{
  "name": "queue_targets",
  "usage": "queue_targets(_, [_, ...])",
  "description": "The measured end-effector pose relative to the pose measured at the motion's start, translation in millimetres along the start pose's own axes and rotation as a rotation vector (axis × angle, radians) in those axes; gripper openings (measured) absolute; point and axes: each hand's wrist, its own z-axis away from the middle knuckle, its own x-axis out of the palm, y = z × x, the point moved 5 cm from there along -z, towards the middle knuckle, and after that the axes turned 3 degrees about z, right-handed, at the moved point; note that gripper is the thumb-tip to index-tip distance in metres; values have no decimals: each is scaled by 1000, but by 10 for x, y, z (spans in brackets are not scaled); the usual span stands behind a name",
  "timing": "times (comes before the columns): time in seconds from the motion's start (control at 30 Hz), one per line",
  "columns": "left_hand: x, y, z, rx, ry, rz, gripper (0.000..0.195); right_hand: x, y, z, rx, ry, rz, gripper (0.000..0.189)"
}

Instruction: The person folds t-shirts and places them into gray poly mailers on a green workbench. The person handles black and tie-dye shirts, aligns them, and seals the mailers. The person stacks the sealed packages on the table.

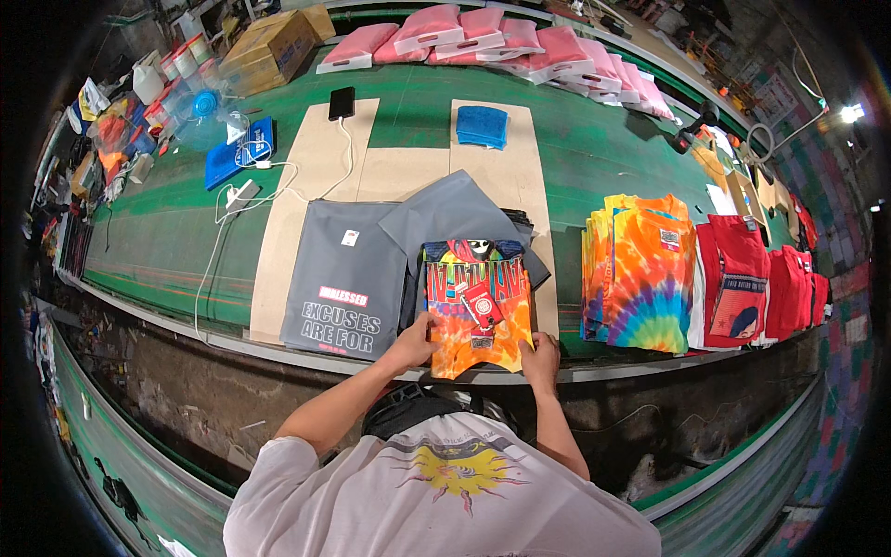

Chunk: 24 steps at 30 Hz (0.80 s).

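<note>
A folded tie-dye T-shirt in orange, yellow and red lies before me at the table's front edge, with a red hang tag on top. My left hand grips its left side. At its lower right side, my right hand pinches the edge between thumb and fingers. Left of the shirt lies a stack of grey printed plastic bags. Behind the shirt, another grey bag lies at a slant, partly over that stack. Dark folded items just behind the shirt are mostly hidden.
Folded tie-dye shirts and red garments stand in stacks at right. Pink packed bags line the back. A blue cloth, a phone on a white cable, a power strip and a cardboard box rest on the green table.
</note>
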Motion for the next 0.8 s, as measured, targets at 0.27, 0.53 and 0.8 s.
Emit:
queue_targets(0.27, [59, 395, -51, 66, -20, -40, 27, -100, -658, 297, -127, 70, -392, 42])
queue_targets(0.53, [297, 812, -214, 139, -71, -115, 26, -218, -1273, 489, -327, -181, 27, 47])
queue_targets(0.8, [274, 850, -103, 387, 180, -6, 32, -65, -861, 283, -361, 43, -12, 21])
